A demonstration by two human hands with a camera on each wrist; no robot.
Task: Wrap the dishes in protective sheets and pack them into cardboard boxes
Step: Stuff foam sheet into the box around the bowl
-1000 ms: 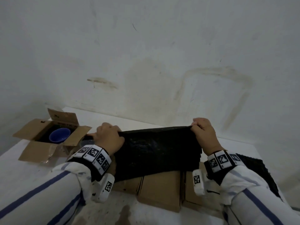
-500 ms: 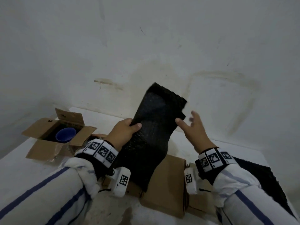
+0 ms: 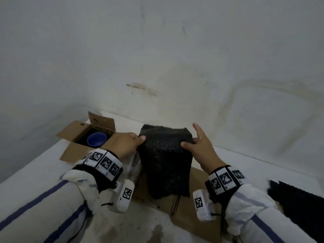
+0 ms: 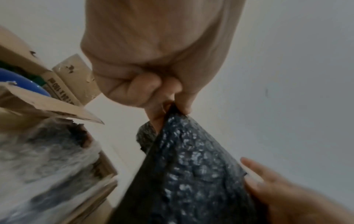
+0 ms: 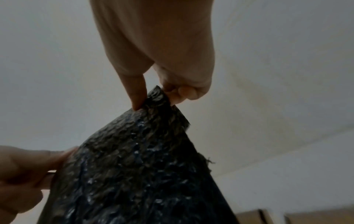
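We pinch the black bubble-wrap sheet (image 3: 166, 160) by its upper corners, left hand (image 3: 127, 145) and right hand (image 3: 201, 148), its length hanging straight down between them.

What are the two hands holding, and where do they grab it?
Both hold one black bubble-wrap sheet by its top edge: the left hand pinches the upper left corner, the right hand the upper right.

Two hands up, the left hand (image 3: 127, 145) and right hand (image 3: 201, 146), with one black sheet (image 3: 165, 160) between them. Left of the left hand, one open cardboard box (image 3: 84, 135) holding one blue bowl (image 3: 96, 139). Below the hands, flattened boxes (image 3: 196, 207), number unclear.
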